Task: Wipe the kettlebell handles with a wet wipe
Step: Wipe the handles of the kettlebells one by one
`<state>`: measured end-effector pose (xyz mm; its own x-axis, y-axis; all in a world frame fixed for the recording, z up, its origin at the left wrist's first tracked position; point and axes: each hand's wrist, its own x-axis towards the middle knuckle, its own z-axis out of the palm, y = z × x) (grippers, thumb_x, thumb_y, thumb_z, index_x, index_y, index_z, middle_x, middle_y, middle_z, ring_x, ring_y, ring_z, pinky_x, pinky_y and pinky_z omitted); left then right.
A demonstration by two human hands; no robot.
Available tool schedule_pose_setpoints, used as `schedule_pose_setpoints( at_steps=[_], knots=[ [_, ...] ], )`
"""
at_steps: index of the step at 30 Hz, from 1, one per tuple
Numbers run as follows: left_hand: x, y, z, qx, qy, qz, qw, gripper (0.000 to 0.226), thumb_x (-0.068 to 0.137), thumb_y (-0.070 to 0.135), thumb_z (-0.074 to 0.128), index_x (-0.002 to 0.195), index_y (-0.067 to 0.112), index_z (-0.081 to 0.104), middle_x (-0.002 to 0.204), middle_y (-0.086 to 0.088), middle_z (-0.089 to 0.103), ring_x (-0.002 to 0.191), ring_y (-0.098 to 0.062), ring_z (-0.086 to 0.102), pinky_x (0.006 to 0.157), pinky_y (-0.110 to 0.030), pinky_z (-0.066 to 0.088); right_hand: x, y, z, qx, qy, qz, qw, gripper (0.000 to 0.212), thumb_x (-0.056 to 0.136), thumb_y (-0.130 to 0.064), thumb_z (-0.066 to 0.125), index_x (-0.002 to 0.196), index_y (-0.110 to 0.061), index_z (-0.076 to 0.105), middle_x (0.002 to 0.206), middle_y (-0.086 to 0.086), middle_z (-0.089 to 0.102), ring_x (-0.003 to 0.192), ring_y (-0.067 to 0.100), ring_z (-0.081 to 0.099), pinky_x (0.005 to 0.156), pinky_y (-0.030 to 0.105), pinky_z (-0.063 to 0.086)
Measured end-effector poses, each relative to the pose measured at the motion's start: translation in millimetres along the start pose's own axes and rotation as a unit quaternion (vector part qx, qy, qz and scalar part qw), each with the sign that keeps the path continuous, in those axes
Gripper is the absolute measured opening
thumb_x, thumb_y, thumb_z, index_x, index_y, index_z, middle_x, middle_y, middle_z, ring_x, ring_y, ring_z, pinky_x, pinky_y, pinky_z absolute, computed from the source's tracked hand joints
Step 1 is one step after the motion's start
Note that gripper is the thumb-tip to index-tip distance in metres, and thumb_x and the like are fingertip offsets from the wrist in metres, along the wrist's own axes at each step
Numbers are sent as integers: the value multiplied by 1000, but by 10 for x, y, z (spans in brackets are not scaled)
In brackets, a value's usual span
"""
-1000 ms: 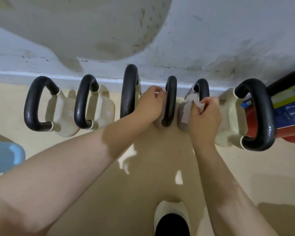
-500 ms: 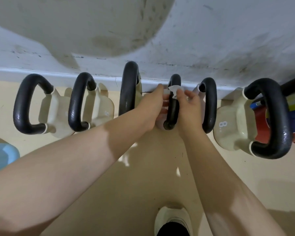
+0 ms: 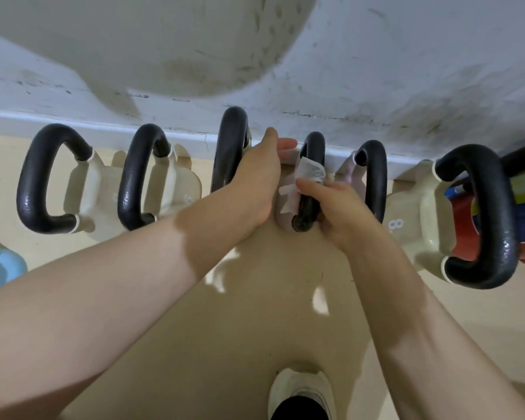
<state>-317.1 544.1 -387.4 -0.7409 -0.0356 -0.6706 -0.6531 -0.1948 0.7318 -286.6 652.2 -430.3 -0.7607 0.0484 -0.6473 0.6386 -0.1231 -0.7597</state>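
Several cream kettlebells with black handles stand in a row along the wall. My right hand presses a white wet wipe around the black handle of the small pinkish kettlebell in the middle. My left hand rests flat against that kettlebell's left side, fingers extended toward the wall, holding nothing. To its left rises a taller black handle. Just right of my right hand stands another small handle.
Two kettlebell handles stand at the left and a large kettlebell marked 8 at the right, with a red fire extinguisher behind it. A blue object lies at the left edge. My shoe is below.
My right hand left the handle on the right, brought the wipe to the middle handle's top, then slid it down along that handle. My left hand has stayed by the middle kettlebell.
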Motion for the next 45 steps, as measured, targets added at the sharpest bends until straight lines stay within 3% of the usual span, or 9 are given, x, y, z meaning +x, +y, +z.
schedule_pose_setpoints(
  at_steps=[5,13,19,22,26,35,38,41,45],
  knots=[
    [-64,-81,37,59,-23,-22,998,33,98,37,35,86,19,61,82,2,62,79,-14,59,73,-26,47,-47,258,243,-87,118,-98,984,16,86,-19,58,100,-10,56,91,8,66,85,21,63,80,39,52],
    [2,-344,37,131,-55,35,989,35,99,25,36,130,22,53,119,0,63,100,-12,61,78,-21,48,-76,635,124,-198,143,-184,952,21,73,-61,50,89,-46,49,83,-7,62,84,23,63,79,53,51],
    [-17,-225,35,146,-51,27,988,33,98,15,41,128,16,55,116,-6,64,91,-14,60,67,-16,49,-101,819,210,-275,196,-186,923,32,88,-37,52,115,-21,45,94,2,61,87,23,60,78,41,48],
    [-18,-189,102,143,-46,2,989,30,95,15,42,117,12,62,110,-14,67,92,-24,63,76,-30,52,-79,799,251,-193,187,-221,937,42,88,-37,45,128,-38,31,118,-5,54,106,17,54,90,39,44],
    [-37,-165,148,112,-39,-39,992,30,93,24,44,111,6,61,108,-14,66,97,-27,62,91,-39,51,-154,972,213,-242,167,-182,938,44,92,-22,44,107,-60,26,101,-24,38,101,12,42,91,34,37],
    [-87,-159,51,97,-50,-31,994,37,96,40,36,86,17,62,87,-4,65,75,-14,61,64,-23,51,-107,902,321,-262,228,-185,919,26,81,-46,42,92,-62,24,102,-5,49,95,17,47,85,36,39],
    [-82,-146,31,77,-40,-46,995,50,96,48,29,97,15,67,81,2,68,68,-8,61,50,-18,47,-39,820,318,-256,235,-215,913,9,79,-40,43,87,-40,40,87,-6,54,86,21,52,79,36,43],
    [-39,-182,7,74,-32,-52,995,57,96,52,25,97,16,69,82,0,69,74,-10,61,64,-26,45,40,590,328,-254,232,-255,904,9,92,-30,43,97,-26,37,91,-1,58,83,18,58,70,35,46],
    [-13,-134,-18,42,-24,-88,995,57,94,54,26,91,14,67,84,-3,72,81,-14,62,70,-29,45,70,575,322,-299,258,-258,882,24,79,-51,24,99,-41,33,99,-6,59,93,17,59,75,46,53]
  ],
)
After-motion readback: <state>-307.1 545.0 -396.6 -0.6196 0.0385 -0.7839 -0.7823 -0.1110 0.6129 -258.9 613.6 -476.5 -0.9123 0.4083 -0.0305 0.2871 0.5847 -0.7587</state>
